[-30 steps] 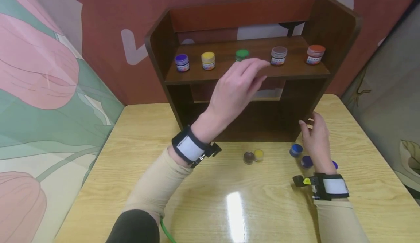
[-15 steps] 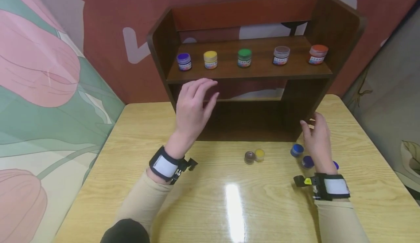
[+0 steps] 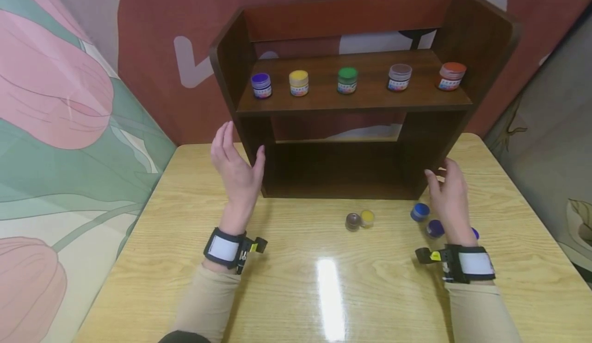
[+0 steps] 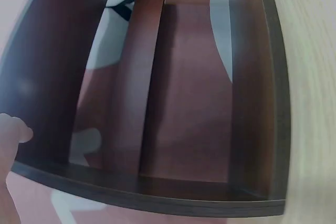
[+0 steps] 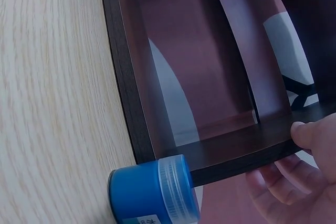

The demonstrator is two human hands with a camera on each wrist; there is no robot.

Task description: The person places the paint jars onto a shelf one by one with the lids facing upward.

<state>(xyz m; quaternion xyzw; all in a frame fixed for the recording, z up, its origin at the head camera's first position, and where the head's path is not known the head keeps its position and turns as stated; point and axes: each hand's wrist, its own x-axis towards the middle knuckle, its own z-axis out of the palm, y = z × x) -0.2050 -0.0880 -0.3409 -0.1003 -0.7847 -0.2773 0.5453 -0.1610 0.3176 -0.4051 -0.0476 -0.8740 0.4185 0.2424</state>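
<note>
A dark brown wooden shelf (image 3: 319,98) stands on the table. My left hand (image 3: 237,170) is at its left side panel, fingers extended outside and the thumb overlapping the front edge. The left wrist view shows only part of that hand, at the left margin. My right hand (image 3: 447,199) grips the front edge of the right side panel, thumb on the inner side and fingers outside. On the upper board sit a violet jar (image 3: 261,86), a yellow jar (image 3: 298,83), a green jar (image 3: 347,80), a brown jar (image 3: 399,77) and an orange-red jar (image 3: 450,76).
On the table (image 3: 287,281) before the shelf are a small brown jar (image 3: 353,222) and a yellow one beside it. Close to my right hand stand a blue jar (image 3: 420,212), a darker blue jar (image 3: 435,229) and another mostly hidden by my wrist. Patterned cloth hangs behind.
My left hand has come down from in front of the green jar and moved left to the shelf's left side, uncovering that jar. My right hand stays at the right panel.
</note>
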